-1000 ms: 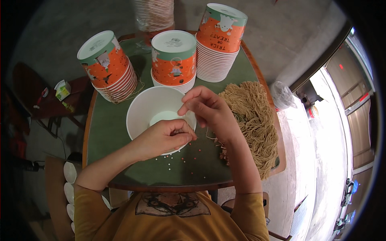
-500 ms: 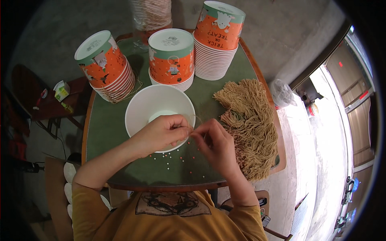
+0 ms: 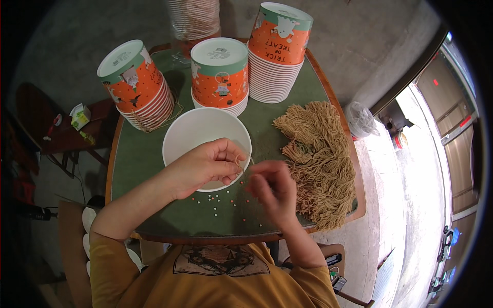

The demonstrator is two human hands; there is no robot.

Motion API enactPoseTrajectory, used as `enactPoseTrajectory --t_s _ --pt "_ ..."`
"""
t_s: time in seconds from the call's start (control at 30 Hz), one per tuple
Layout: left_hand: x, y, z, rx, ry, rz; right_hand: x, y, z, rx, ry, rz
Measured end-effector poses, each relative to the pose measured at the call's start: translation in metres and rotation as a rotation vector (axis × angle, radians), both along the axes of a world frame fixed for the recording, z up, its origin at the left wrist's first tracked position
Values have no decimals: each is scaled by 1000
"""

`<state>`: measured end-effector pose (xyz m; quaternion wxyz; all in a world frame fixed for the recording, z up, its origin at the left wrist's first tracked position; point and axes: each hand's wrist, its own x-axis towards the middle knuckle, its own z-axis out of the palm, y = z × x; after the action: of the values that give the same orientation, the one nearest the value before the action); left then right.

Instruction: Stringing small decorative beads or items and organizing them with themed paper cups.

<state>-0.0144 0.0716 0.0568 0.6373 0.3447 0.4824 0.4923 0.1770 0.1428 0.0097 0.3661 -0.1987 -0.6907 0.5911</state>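
Over the right rim of a white paper bucket [image 3: 177,136], my left hand [image 3: 208,164] pinches a thin tan cord [image 3: 239,165] between thumb and fingers. My right hand [image 3: 275,192] is just to the right of it, its fingers curled near the cord's end but smeared by motion. Whether the right fingers grip the cord is not clear. Small white and reddish beads [image 3: 216,208] lie scattered on the green tabletop [image 3: 138,205] below the bucket. A large bundle of tan cords [image 3: 323,164] rests to the right of my right hand.
Three stacks of upturned orange-and-green buckets stand behind the white one: a left stack [image 3: 137,84], a middle stack [image 3: 220,77] and a taller right stack [image 3: 277,51]. A plastic-wrapped stack [image 3: 194,20] rises behind them. The table's wooden edge [image 3: 205,239] runs close to my body.
My left hand has lifted slightly and its fingers have opened up around the cord. My right hand has shifted a little down and away from the left fingertips.
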Motion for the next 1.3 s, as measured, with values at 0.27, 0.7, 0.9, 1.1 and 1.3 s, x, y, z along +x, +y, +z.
enactPoseTrajectory --t_s 0.27,0.7,0.9,1.1,1.3 --pt "6 -5 0 230 355 -32 1 13 16 22 -68 -39" --pt "6 -8 3 309 581 -28 -10 6 16 198 -266 -60" --pt "3 -8 3 425 813 -72 -11 2 13 271 -258 -117" --pt "12 -11 4 557 1091 40 -15 -6 9 545 -264 -229" --pt "19 -16 6 348 993 91 -17 -6 -2 722 -171 -298"
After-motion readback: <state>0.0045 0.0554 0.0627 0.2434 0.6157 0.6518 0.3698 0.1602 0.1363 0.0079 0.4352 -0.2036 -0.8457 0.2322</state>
